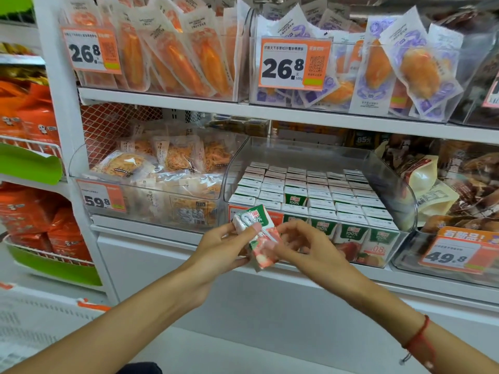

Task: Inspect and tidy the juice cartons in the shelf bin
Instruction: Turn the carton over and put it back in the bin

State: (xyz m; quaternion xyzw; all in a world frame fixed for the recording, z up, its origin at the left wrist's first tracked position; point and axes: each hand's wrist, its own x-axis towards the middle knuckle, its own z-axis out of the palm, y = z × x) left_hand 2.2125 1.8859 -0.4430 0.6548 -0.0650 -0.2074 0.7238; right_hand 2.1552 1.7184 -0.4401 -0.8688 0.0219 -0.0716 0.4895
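A small green, white and red juice carton with a wrapped straw on its side is held tilted in front of the lower shelf, just before the front wall of the clear plastic shelf bin. The left hand has its grip closed on the carton, thumb across the upper face and fingers curled beneath the lower left edge. The right hand meets the carton's right side with bent fingers; its grip looks closed on that edge as a light pinch (the fingertips are blurred, so the exact contact is hard to read). A thin red string bracelet circles the right wrist. Inside the bin, the remaining matching cartons stand upright in tight rows, white tops up, green fronts showing along the front row; one gap in the second row exposes a green carton face. To the left sits a clear bin of pale bagged snacks with an orange price tag. On the shelf above, orange and purple pouches lean behind a white and orange price card.
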